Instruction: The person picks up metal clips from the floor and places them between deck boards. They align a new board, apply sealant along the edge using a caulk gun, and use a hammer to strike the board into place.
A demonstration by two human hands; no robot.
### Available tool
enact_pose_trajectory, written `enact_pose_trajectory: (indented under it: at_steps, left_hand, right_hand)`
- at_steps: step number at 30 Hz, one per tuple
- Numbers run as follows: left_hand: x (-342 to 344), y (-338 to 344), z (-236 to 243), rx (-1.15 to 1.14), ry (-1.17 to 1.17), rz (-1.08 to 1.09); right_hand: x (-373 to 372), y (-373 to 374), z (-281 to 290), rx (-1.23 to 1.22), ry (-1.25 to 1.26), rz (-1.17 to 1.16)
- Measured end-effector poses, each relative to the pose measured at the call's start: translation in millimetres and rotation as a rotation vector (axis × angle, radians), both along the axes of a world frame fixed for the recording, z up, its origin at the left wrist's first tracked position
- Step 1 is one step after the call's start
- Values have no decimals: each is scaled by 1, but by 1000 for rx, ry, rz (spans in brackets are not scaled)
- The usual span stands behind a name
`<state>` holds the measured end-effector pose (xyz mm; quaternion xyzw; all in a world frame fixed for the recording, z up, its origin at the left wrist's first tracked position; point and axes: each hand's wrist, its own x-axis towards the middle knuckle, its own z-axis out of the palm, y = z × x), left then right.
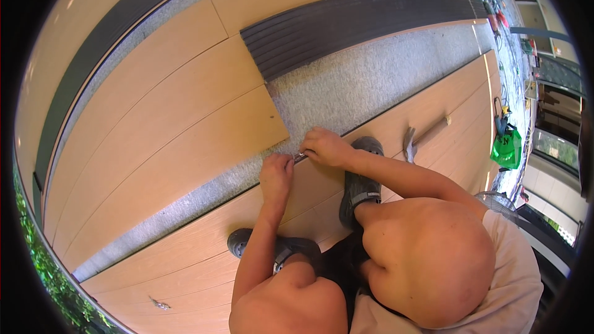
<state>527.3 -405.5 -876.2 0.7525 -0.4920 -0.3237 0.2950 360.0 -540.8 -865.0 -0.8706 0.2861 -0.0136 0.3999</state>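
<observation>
Bare knees point(427, 260) are looming closest, above wood-look planks point(198, 241) w/ a hammer point(428, 139) lying off to the R. L hand point(276, 176) & R hand point(328, 148) are nearly meeting, both seemingly pinching a small thin piece point(299, 158) at the planks' edge, exact type unclear. It's looking light, prob. stiff, maybe slick, so its ends are likely offering the best hold.

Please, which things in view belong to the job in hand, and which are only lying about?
Probably for the job:
small part, between left hand and right hand
planks
grey underlay
dark board
hammer, not in use now

Probably just lying about:
green bag
shiny bits, too small to identify
</observation>
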Motion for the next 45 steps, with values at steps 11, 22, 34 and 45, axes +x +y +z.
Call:
enact_pose_trajectory:
  at_steps: [11, 22, 34, 45]
  left_hand:
    - [2, -4, 4, 2, 0, -33]
    - [-1, -1, 3, 35, -48, 26]
    - [1, -1, 5, 25, -35, 7]
    - [5, -2, 9, 86, 25, 3]
  right_hand:
    - [-2, -2, 0, 24, -19, 21]
    - [-1, 4, 0, 18, 25, -14]
    - [2, 3, 0, 11, -12, -2]
    - [2, 7, 3, 17, -22, -4]
